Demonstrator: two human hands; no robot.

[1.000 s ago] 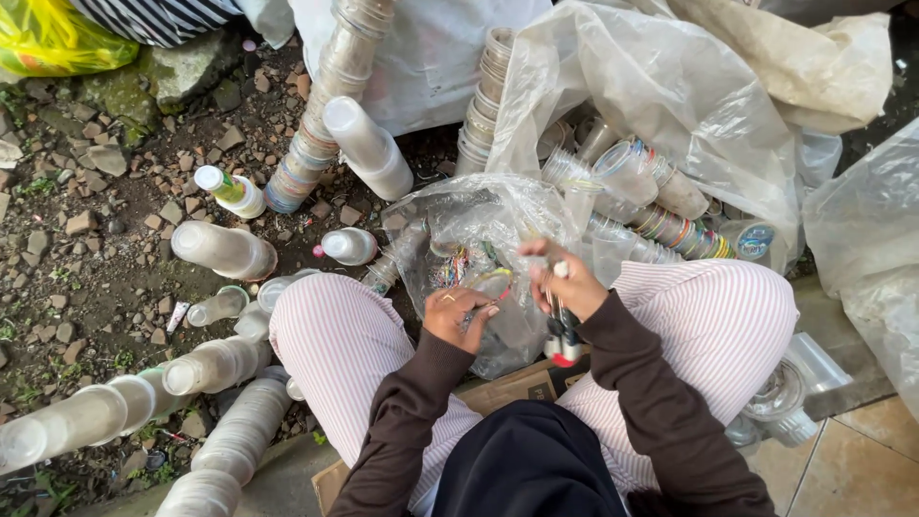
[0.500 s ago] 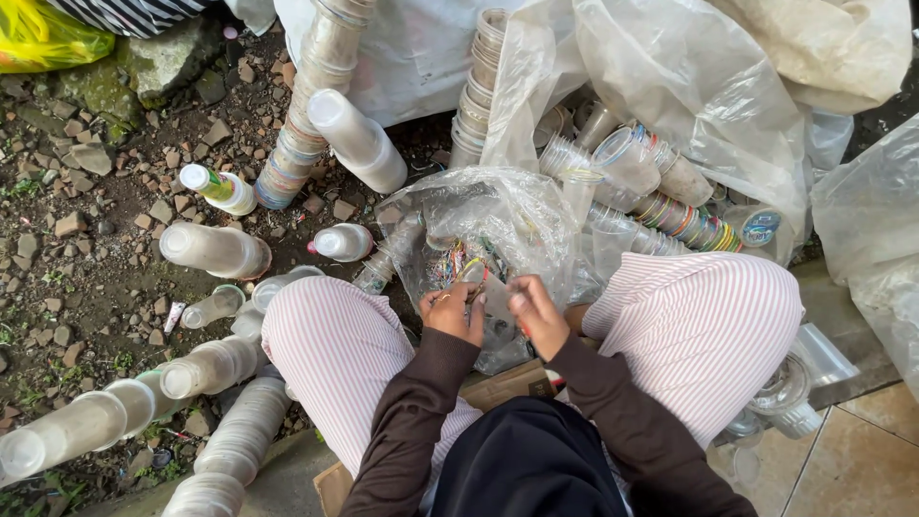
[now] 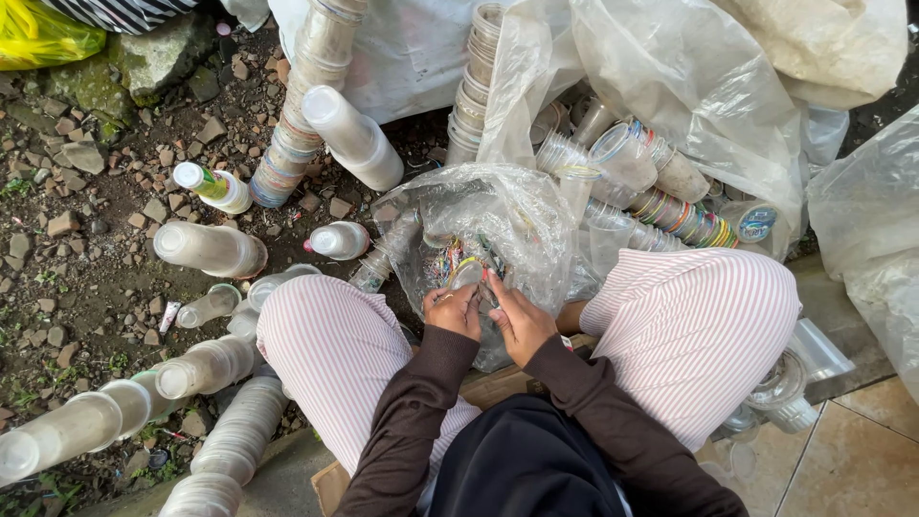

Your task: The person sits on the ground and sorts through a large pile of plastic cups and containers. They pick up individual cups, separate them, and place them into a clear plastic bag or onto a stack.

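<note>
One clear plastic cup (image 3: 469, 275) pinched between left hand (image 3: 457, 309) and right hand (image 3: 518, 316).

Daylight, outdoors. I sit over stony dirt (image 3: 86, 230); mossy rock (image 3: 144, 62) upper left, tiled floor (image 3: 862, 460) lower right.

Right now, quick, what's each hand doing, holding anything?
Left hand: closed, pinching a small clear plastic cup.
Right hand: fingers curled at the same cup; actual grip cannot be told.
</note>
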